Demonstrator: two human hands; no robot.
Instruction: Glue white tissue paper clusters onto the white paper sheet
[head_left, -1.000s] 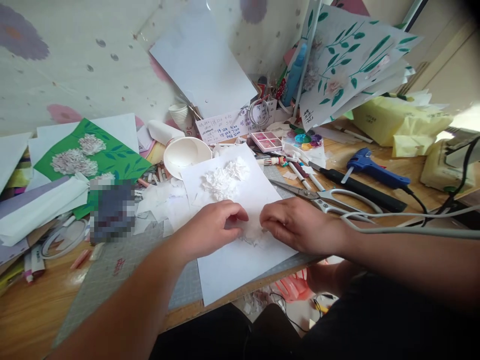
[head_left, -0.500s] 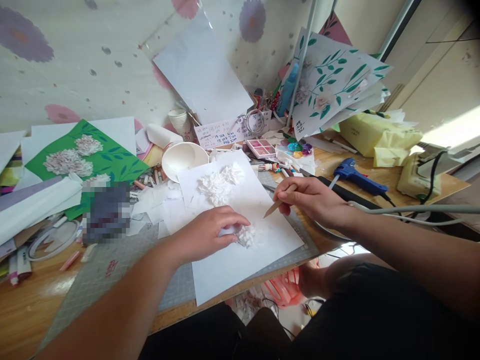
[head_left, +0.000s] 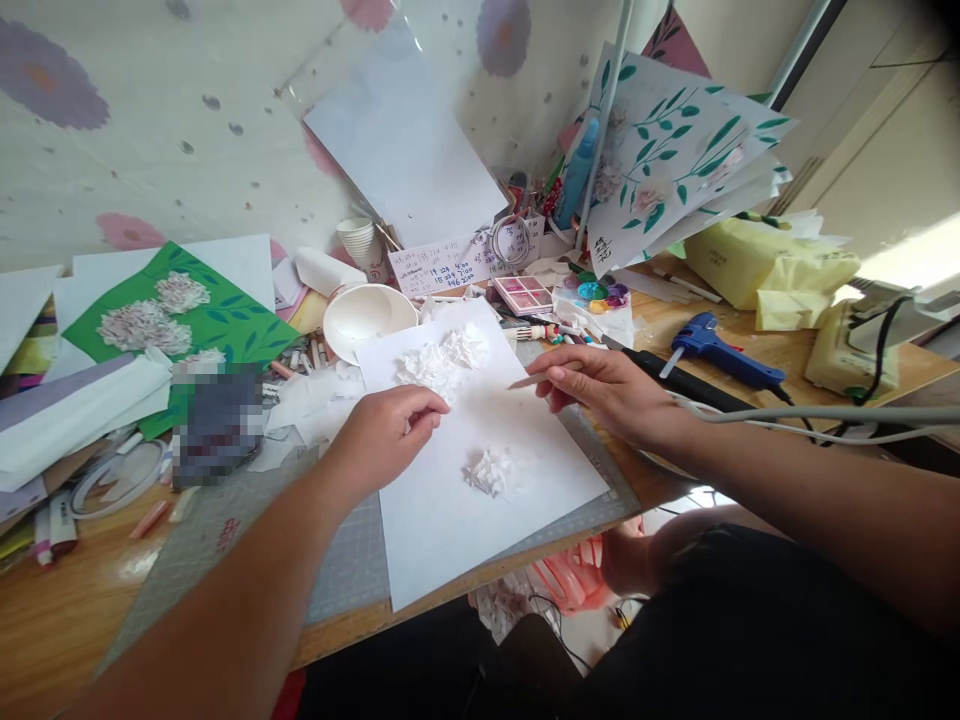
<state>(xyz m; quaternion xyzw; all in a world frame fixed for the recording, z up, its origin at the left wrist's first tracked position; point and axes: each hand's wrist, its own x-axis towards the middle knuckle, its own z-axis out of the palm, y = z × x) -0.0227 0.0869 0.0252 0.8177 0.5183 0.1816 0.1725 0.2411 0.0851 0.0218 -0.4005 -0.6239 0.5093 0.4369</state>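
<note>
A white paper sheet (head_left: 442, 530) lies at an angle on the grey cutting mat (head_left: 345, 570). Two crumpled white paper flowers (head_left: 431, 368) touch each other near its top, and a smaller paper flower (head_left: 489, 472) sits lower down. My left hand (head_left: 390, 432) is over the sheet's left edge, just below the upper flowers, its fingers curled and pressed together; whatever is between them is hidden. Right of those flowers, my right hand (head_left: 600, 395) grips a thin tan pointed stick (head_left: 536, 379), its tip facing left above the paper.
A white bowl (head_left: 369, 320) stands behind the sheet, near a pink paint palette (head_left: 523, 295). To the right lie a blue glue gun (head_left: 720, 350) and a grey cable (head_left: 840, 414). Green flower artwork (head_left: 161, 335) and paper scraps (head_left: 311, 400) occupy the left.
My left hand has left the lower flower and moved up and left, its fingers closing together. My right hand has shifted slightly, bringing the stick higher, flatter and nearer the upper flowers.
</note>
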